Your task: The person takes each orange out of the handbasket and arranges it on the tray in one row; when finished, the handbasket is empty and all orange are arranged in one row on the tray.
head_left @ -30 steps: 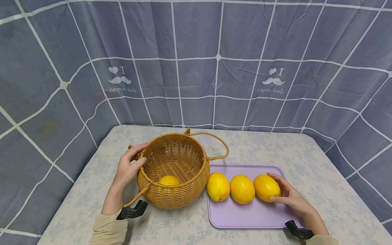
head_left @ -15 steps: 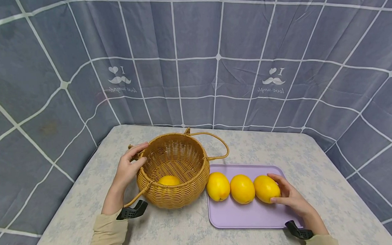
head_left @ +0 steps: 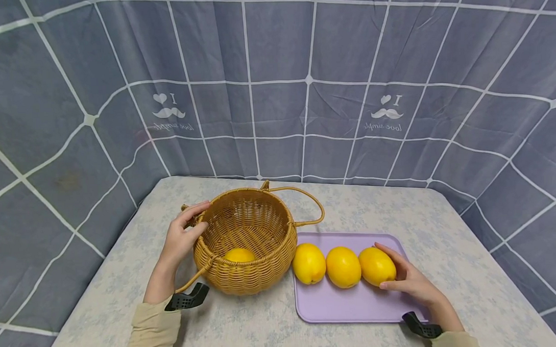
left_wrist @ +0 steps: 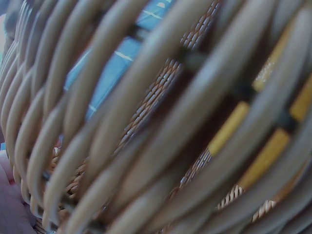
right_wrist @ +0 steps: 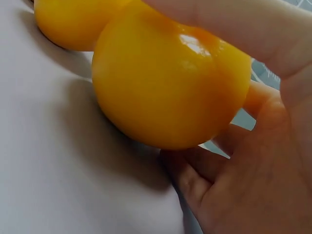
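A pale surface (head_left: 246,322) with a faint blue pattern and rounded far corners bears a brown wicker basket (head_left: 247,279) and a lilac tray (head_left: 342,306). The basket stands left of center, mouth up; the tray lies flat just beside it, to the right.

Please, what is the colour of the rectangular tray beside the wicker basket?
The tray is light purple, a plain lilac; the head view shows it best.

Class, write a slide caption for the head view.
Left hand touching a wicker basket, right hand holding the rightmost of three yellow fruits on a purple tray.
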`<state>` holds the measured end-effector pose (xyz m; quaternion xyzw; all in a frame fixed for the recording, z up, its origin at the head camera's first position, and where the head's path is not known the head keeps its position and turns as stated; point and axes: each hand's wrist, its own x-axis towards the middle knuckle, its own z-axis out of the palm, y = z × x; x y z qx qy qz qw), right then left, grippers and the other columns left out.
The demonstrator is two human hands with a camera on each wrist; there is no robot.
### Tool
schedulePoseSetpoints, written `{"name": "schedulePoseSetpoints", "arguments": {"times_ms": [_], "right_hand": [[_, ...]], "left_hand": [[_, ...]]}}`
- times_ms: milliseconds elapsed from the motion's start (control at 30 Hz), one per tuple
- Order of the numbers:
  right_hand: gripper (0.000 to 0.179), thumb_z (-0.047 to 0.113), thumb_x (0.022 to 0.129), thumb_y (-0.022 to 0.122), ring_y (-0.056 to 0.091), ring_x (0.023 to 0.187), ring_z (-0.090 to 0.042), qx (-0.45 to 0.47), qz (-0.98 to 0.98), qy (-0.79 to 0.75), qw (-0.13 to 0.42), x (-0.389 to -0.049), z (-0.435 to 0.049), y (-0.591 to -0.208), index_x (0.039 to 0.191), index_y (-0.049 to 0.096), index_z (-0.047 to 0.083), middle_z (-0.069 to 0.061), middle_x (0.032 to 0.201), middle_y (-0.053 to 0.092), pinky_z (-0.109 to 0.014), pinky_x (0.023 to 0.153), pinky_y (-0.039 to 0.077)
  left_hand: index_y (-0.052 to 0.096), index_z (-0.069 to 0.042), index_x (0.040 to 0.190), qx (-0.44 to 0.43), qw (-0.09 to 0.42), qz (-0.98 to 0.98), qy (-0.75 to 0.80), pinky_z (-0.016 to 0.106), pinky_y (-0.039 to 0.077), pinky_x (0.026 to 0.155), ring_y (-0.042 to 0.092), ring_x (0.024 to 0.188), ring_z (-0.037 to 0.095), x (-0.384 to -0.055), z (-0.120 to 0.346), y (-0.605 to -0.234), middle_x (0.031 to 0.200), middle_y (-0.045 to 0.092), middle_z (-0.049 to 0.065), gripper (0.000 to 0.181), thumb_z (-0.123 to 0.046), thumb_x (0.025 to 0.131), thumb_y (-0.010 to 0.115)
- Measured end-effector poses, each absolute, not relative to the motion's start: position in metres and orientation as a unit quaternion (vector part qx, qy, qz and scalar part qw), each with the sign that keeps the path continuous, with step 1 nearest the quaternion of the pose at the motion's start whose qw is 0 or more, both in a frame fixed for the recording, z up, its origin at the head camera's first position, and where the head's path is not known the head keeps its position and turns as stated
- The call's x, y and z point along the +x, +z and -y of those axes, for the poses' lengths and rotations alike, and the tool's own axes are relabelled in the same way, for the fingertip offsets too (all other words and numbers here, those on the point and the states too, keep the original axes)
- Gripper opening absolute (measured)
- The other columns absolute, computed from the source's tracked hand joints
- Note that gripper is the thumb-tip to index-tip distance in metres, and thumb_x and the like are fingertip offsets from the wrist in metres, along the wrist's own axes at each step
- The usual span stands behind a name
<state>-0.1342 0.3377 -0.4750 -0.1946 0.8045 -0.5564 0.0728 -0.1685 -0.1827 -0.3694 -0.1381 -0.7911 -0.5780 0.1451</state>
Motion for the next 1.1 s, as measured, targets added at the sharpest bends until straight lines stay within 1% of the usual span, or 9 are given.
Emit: {"name": "schedulePoseSetpoints", "arguments": {"times_ms": [233,533,667,767,833,867,967,1000,1100], "right_hand": [[0.089,0.005,0.078,0.071,0.038,0.121,0.003,-0.192,-0.816,-0.541,0.065,-0.133,-0.335,-0.474,0.151,0.020,0.010,-0.022,0.148,0.026,-0.010,0.095,0.026],[0.089,0.007,0.078,0.072,0.038,0.120,0.003,-0.189,-0.824,-0.531,0.062,-0.134,-0.336,-0.475,0.150,0.020,0.008,-0.021,0.148,0.027,-0.010,0.094,0.026],[0.089,0.005,0.079,0.071,0.036,0.122,0.005,-0.201,-0.820,-0.533,0.064,-0.135,-0.336,-0.472,0.150,0.018,0.006,-0.025,0.149,0.022,-0.009,0.095,0.025],[0.085,0.000,0.081,0.067,0.036,0.123,0.006,-0.219,-0.810,-0.540,0.062,-0.136,-0.339,-0.466,0.149,0.015,0.001,-0.031,0.148,0.017,-0.010,0.095,0.028],[0.082,-0.004,0.084,0.062,0.036,0.125,0.004,-0.227,-0.802,-0.549,0.060,-0.136,-0.343,-0.459,0.149,0.013,-0.001,-0.031,0.148,0.015,-0.012,0.095,0.031],[0.079,-0.005,0.085,0.060,0.036,0.125,0.003,-0.228,-0.798,-0.554,0.060,-0.136,-0.345,-0.454,0.149,0.013,0.000,-0.029,0.149,0.015,-0.014,0.095,0.033],[0.072,-0.004,0.089,0.056,0.036,0.127,0.001,-0.217,-0.805,-0.550,0.046,-0.138,-0.348,-0.437,0.149,0.017,0.003,-0.009,0.151,0.025,-0.015,0.094,0.035],[0.070,-0.003,0.090,0.056,0.037,0.127,0.000,-0.215,-0.808,-0.547,0.044,-0.139,-0.349,-0.430,0.149,0.019,0.004,-0.008,0.150,0.026,-0.015,0.095,0.035],[0.065,-0.002,0.092,0.054,0.038,0.126,0.000,-0.216,-0.817,-0.534,0.031,-0.145,-0.345,-0.407,0.148,0.022,0.004,0.006,0.145,0.032,-0.015,0.093,0.037]], "left_hand": [[0.051,0.011,0.127,-0.143,0.148,0.790,-0.577,0.021,0.035,0.082,0.044,0.108,0.028,-0.169,0.183,-0.370,0.134,0.046,0.025,0.039,0.010,0.089,0.049],[0.051,0.011,0.127,-0.144,0.148,0.793,-0.574,0.024,0.035,0.082,0.043,0.109,0.028,-0.168,0.183,-0.370,0.134,0.046,0.025,0.039,0.009,0.089,0.049],[0.051,0.011,0.127,-0.143,0.147,0.794,-0.572,0.024,0.036,0.082,0.043,0.110,0.028,-0.168,0.183,-0.369,0.134,0.046,0.025,0.038,0.009,0.089,0.050],[0.051,0.011,0.127,-0.143,0.147,0.797,-0.568,0.026,0.036,0.083,0.043,0.111,0.029,-0.168,0.183,-0.369,0.134,0.046,0.025,0.038,0.009,0.089,0.050],[0.051,0.011,0.128,-0.143,0.146,0.798,-0.567,0.027,0.036,0.084,0.043,0.112,0.030,-0.168,0.183,-0.369,0.134,0.046,0.026,0.038,0.009,0.089,0.050],[0.051,0.011,0.127,-0.143,0.146,0.798,-0.567,0.028,0.036,0.084,0.043,0.112,0.031,-0.168,0.182,-0.369,0.134,0.045,0.026,0.038,0.009,0.089,0.050],[0.051,0.011,0.128,-0.145,0.145,0.796,-0.569,0.026,0.036,0.084,0.043,0.112,0.031,-0.169,0.182,-0.369,0.135,0.045,0.026,0.039,0.009,0.089,0.050],[0.051,0.011,0.127,-0.144,0.145,0.795,-0.571,0.025,0.036,0.083,0.043,0.112,0.031,-0.169,0.182,-0.369,0.135,0.045,0.026,0.039,0.009,0.089,0.050],[0.051,0.011,0.128,-0.143,0.145,0.794,-0.573,0.023,0.035,0.083,0.043,0.111,0.031,-0.169,0.183,-0.369,0.135,0.046,0.025,0.039,0.009,0.089,0.050]]}}
